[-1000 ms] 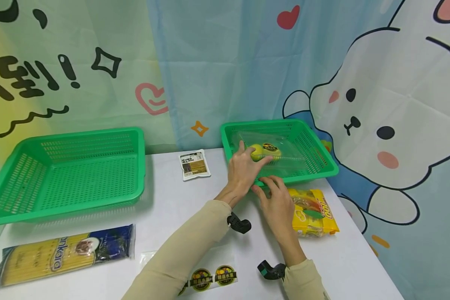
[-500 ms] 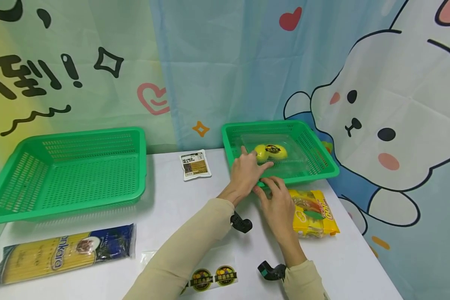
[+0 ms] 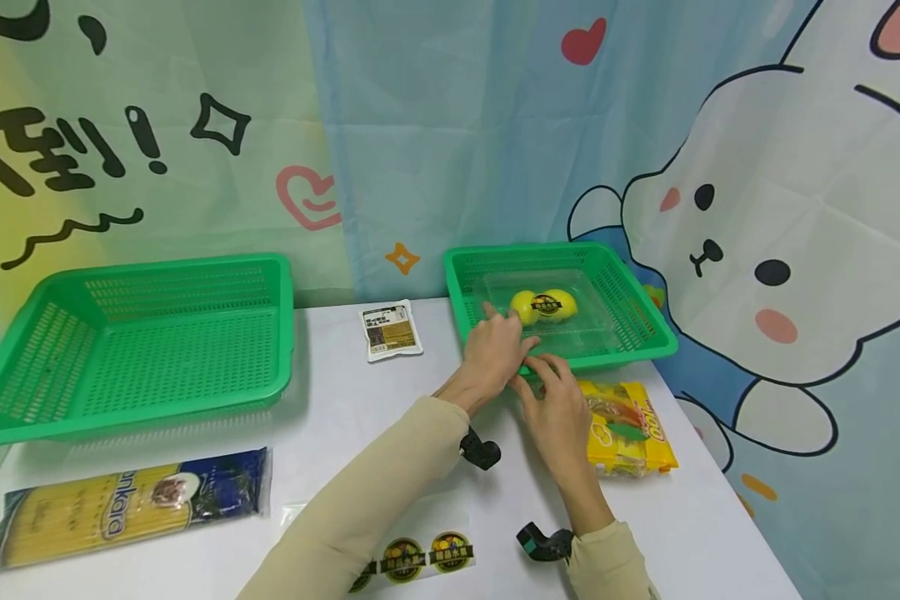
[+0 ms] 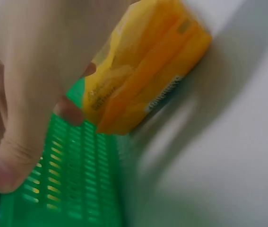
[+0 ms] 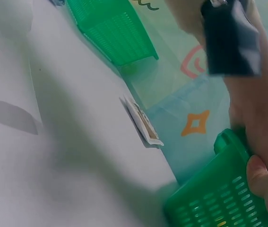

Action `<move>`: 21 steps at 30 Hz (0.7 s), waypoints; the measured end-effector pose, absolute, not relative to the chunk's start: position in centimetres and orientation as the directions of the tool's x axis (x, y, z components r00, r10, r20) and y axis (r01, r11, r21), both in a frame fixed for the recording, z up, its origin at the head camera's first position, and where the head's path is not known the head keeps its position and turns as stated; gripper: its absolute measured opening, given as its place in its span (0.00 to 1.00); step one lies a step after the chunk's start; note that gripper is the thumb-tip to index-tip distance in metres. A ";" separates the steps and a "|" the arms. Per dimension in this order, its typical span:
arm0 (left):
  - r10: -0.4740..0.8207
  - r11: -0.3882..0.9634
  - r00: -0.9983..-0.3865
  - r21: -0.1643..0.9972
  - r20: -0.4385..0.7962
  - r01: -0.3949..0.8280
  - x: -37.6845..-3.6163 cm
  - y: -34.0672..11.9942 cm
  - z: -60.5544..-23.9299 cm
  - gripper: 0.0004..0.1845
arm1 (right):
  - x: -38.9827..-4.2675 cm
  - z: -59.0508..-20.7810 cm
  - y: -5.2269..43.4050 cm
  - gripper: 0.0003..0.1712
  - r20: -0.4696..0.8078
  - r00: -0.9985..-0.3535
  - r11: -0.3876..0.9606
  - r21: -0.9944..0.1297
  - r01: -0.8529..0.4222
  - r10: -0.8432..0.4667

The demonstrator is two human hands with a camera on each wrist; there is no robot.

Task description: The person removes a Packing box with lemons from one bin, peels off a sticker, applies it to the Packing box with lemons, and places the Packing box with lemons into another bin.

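Observation:
Two yellow lemons (image 3: 543,306) in a clear bag (image 3: 592,329) lie inside the right green basket (image 3: 660,325). My left hand (image 3: 498,350) hovers at the basket's near rim, fingers relaxed and just short of the lemons, holding nothing. My right hand (image 3: 558,408) sits right beside it, fingertips resting on the same rim. In the left wrist view my fingers (image 4: 15,142) hang over the basket wall (image 4: 77,189), with a yellow snack packet (image 4: 143,75) beyond. The right wrist view shows the basket's corner (image 5: 214,208) below my left wrist.
The yellow snack packet (image 3: 630,425) lies on the white table just right of my right hand. A second green basket (image 3: 15,421) stands at the left. A small brown-and-white sachet (image 3: 390,330), a blue pasta pack (image 3: 127,504) and a stickered clear bag (image 3: 427,552) lie on the table.
My left hand has slid back off the bagged lemons toward the basket's near rim, leaving them in the basket. My right hand stayed at the rim.

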State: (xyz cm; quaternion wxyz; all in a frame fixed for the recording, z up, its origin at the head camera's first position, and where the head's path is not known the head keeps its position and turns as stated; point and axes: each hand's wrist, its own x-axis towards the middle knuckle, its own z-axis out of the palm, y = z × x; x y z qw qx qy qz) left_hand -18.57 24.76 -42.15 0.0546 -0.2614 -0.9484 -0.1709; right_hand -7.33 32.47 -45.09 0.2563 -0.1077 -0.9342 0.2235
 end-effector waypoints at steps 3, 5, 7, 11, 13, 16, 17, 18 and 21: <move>0.489 0.801 -0.825 0.230 0.283 0.554 -17.8 23.7 -42.2 0.37 | -7.3 -45.2 32.6 0.20 0.435 -0.848 0.880 -0.469 0.074 0.303; 0.497 0.788 -0.782 0.182 0.377 0.588 -17.2 22.6 -42.3 0.36 | -7.4 -45.2 32.8 0.19 0.440 -0.847 0.882 -0.466 0.070 0.299; 0.497 0.777 -0.735 0.141 0.461 0.614 -16.6 21.2 -42.4 0.36 | -7.5 -45.1 33.1 0.19 0.447 -0.845 0.884 -0.463 0.062 0.294; 0.488 0.791 -0.694 0.068 0.530 0.608 -15.5 17.8 -42.8 0.42 | -7.5 -44.8 33.9 0.21 0.461 -0.841 0.890 -0.453 0.050 0.282; 0.486 0.808 -0.713 0.052 0.505 0.587 -15.0 16.2 -42.9 0.47 | -7.2 -44.6 34.4 0.21 0.466 -0.838 0.893 -0.446 0.055 0.284; 0.484 0.830 -0.782 0.079 0.392 0.553 -14.4 13.9 -42.7 0.55 | -6.7 -44.3 35.3 0.21 0.473 -0.832 0.896 -0.439 0.063 0.290; 0.481 0.837 -0.804 0.091 0.349 0.540 -14.3 13.2 -42.5 0.57 | -6.5 -44.2 35.5 0.21 0.474 -0.830 0.896 -0.438 0.065 0.292; 0.478 0.841 -0.822 0.107 0.310 0.530 -14.2 12.5 -42.4 0.58 | -6.4 -44.1 35.8 0.21 0.476 -0.828 0.896 -0.439 0.067 0.295; 0.467 0.851 -0.855 0.150 0.224 0.504 -14.0 10.3 -42.2 0.60 | -6.0 -44.0 36.5 0.21 0.491 -0.821 0.900 -0.432 0.060 0.290</move>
